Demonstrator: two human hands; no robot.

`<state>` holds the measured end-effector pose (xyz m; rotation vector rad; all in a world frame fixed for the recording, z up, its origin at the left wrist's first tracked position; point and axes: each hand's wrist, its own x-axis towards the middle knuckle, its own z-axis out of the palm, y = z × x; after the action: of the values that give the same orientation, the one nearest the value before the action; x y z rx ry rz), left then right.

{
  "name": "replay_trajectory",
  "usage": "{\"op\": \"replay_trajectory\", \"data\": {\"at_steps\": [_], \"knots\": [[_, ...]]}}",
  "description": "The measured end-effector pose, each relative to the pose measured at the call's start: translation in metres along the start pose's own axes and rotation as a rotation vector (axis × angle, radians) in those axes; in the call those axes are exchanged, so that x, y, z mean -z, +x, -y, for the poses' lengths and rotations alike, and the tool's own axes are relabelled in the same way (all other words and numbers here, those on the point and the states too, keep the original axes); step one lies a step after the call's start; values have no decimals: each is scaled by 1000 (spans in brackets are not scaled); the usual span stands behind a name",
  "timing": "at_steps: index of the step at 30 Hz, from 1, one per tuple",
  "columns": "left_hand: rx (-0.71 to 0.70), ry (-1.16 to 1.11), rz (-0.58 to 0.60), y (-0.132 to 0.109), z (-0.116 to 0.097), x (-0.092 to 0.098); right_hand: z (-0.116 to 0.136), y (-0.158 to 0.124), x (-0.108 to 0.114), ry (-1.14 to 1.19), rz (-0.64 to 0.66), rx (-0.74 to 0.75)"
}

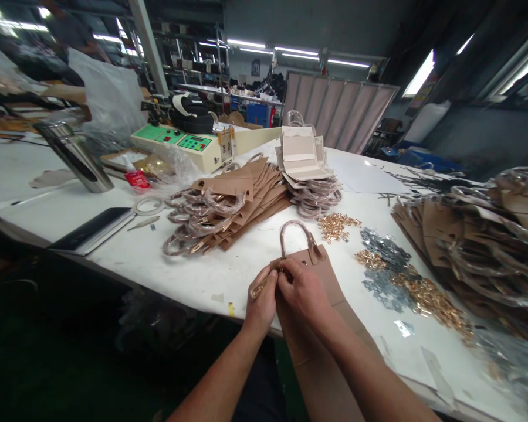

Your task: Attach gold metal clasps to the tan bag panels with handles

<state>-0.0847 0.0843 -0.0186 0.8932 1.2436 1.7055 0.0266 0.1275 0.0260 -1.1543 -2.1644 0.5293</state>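
A tan leather bag panel with a wrapped loop handle lies at the near edge of the white table. My left hand pinches a small gold metal fitting at the panel's top left corner. My right hand rests on the panel beside it, fingers closed and pressing at the same spot. Both hands meet at that corner.
A stack of tan panels with handles lies left of centre, another pile at the right. Gold fittings, silver plates and more gold pieces are scattered right of my hands. A green-topped machine, steel flask and notebook stand at the left.
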Motion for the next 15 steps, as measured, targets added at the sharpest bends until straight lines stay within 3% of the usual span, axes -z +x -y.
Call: {"op": "replay_trajectory", "data": {"at_steps": [6, 11, 15], "knots": [[-10, -34, 25, -2, -3, -2, -2, -1, 1, 47, -4, -46], [15, 28, -22, 0, -4, 1, -6, -5, -10, 295, -150, -147], [12, 64, -43, 4, 0, -2, -5, -2, -22, 373, -263, -140]]}}
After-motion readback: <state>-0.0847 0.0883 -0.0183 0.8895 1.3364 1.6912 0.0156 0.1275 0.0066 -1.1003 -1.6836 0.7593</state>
